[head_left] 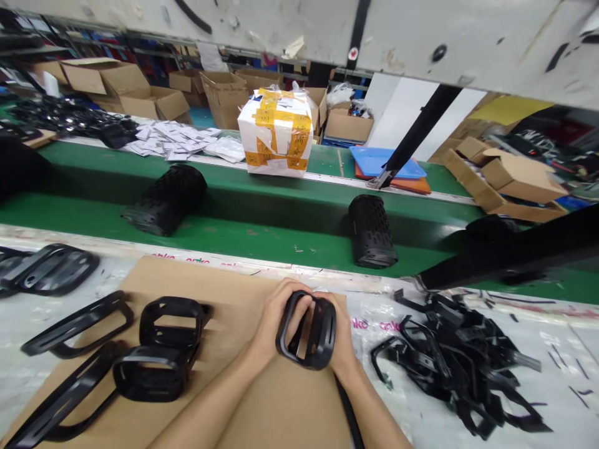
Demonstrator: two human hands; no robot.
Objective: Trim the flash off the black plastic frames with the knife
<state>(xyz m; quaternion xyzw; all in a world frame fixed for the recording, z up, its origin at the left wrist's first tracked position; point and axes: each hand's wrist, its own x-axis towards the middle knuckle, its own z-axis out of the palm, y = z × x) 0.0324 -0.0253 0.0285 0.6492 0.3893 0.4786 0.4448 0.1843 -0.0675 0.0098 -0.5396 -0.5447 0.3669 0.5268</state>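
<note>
Between my hands is a black plastic frame [324,333] with rounded corners and an open middle, raised a little over a brown cardboard sheet [276,405]. My left hand [275,312] grips its left side, with fingers reaching into the opening. Around its right side and top edge wraps my right hand [344,333], its fingers partly hidden behind the frame. A dark strip [347,405] runs down below the right hand; whether it joins the frame I cannot tell. Similar black frames [171,321] lie to the left on the cardboard.
A heap of black plastic pieces [458,362] lies right of the cardboard. Beyond, black perforated cylinders [373,231] rest on the green conveyor belt [262,234]. A taped white box [276,134] stands on the far ledge. A black post [421,134] rises at right.
</note>
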